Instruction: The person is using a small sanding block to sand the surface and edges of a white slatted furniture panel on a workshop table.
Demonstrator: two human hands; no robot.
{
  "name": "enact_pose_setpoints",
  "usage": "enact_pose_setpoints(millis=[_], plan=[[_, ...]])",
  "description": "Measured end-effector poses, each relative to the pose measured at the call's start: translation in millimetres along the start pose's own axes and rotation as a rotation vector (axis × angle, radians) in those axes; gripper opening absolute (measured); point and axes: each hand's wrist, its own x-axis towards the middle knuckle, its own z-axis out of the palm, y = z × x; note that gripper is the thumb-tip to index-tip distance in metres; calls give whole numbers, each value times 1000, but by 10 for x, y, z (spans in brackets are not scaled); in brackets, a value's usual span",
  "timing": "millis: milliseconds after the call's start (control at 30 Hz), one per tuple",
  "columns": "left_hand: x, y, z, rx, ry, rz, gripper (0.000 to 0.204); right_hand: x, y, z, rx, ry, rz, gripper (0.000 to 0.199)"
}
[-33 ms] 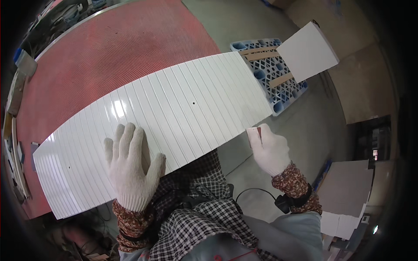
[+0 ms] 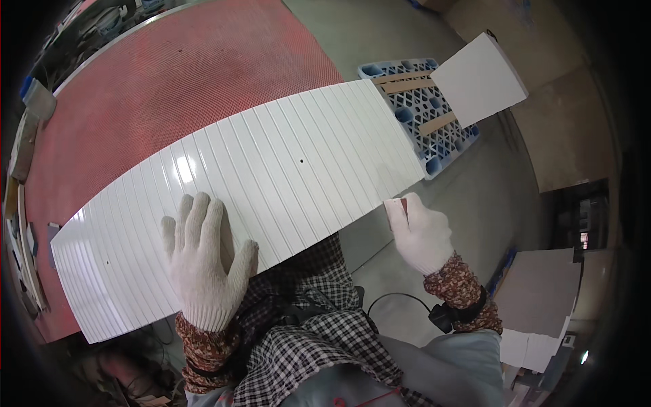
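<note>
Panel (image 2: 271, 197), white and ribbed with fine grooves across its width, lying flat on the red table (image 2: 169, 88). Its long axis runs from the lower left, near the person's body, to the upper right, where the far end juts past the table edge toward a blue plastic pallet (image 2: 434, 129) on the floor. Two small dark holes show on its face. The left hand (image 2: 203, 264), in a white knit glove, lies palm down on the near part of the panel with fingers spread and flat, pressing rather than gripping. The right hand (image 2: 420, 234), also gloved, is just off the near long edge of the panel, its fingers closed around a small pale block (image 2: 395, 209) whose tip is close to that edge; whether the block touches the panel cannot be told. A white board (image 2: 478, 78) rests on the pallet beyond the panel's far end. Grey floor (image 2: 488, 203) lies open to the right of the panel; white sheets (image 2: 536, 298) are stacked at the lower right.
</note>
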Motion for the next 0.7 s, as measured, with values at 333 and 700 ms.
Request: enact_pose_setpoints(millis=[333, 700], plan=[[41, 50, -55, -5, -65, -24, 72, 991, -195, 90, -207, -34, -181, 31], [11, 43, -61, -17, -35, -21, 69, 2414, -738, 193, -230, -14, -282, 44]])
